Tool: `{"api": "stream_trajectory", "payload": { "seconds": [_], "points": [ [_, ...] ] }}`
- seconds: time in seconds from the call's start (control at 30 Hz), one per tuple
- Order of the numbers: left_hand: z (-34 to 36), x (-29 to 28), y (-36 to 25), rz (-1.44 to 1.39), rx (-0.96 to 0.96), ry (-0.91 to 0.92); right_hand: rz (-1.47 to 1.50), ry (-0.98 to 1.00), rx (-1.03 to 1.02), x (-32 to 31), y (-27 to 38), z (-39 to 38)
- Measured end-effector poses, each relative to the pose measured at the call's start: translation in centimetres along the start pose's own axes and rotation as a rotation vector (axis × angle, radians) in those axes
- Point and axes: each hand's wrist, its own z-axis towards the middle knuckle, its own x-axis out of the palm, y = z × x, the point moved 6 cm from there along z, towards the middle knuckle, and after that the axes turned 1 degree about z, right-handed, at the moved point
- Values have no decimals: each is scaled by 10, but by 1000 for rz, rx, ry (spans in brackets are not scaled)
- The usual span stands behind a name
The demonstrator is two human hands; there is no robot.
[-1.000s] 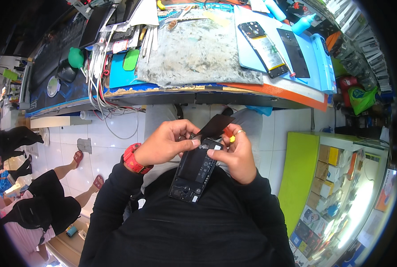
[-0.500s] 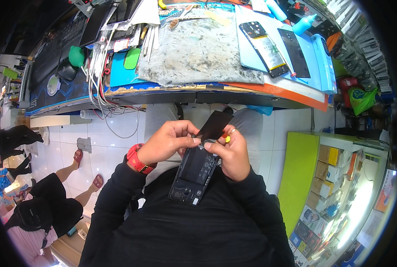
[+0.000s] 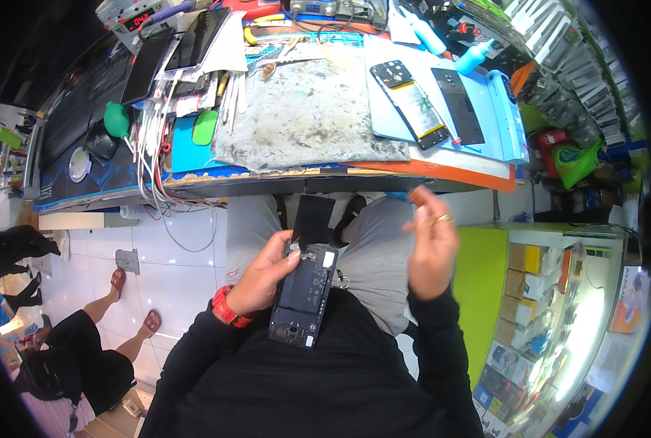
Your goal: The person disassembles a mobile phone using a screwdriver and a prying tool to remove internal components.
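My left hand (image 3: 263,274) grips an opened dark phone (image 3: 303,296) near its top, with the thumb by a small metallic part there. A black flat panel (image 3: 312,217) sticks up from the phone's upper end, over my lap. My right hand (image 3: 433,241) is raised near the bench's front edge, to the right of the phone, its fingers curled; an orange bit shows at the fingertips, too small to name. On the bench lie a grey stained mat (image 3: 303,109) and another opened phone (image 3: 409,102) with its battery showing.
The bench holds cables (image 3: 146,168), tools, a green blower (image 3: 115,118), blue bottles (image 3: 473,57) and a powered meter (image 3: 132,22). A lime display cabinet (image 3: 475,285) stands at my right. Another person in a pink top (image 3: 73,409) is at my lower left.
My right hand has left the phone and moved up and to the right. The phone and my left hand have shifted slightly left and down. The bench appears lower in view.
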Motion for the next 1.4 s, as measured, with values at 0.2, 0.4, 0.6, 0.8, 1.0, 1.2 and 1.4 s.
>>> {"api": "stream_trajectory", "payload": {
  "seconds": [0.2,0.4,0.6,0.8,1.0,1.2,1.4],
  "points": [
    [-14,5,12,57,-99,3,-570,-354,-346,-49,11,120],
    [2,26,-67,-45,65,-110,-841,-247,-594,-28,-14,191],
    [52,10,-99,31,227,-224,-1009,-90,-176,-32,-22,150],
    [71,4,-87,119,191,-201,-980,42,-108,-32,-29,162],
    [74,10,-88,175,217,-250,-861,-340,-233,-40,-2,147],
    [76,5,-84,174,232,-259,-131,-183,-281,-35,50,112],
    [76,4,-83,164,234,-257,389,214,-274,37,68,81]
  ]
}}
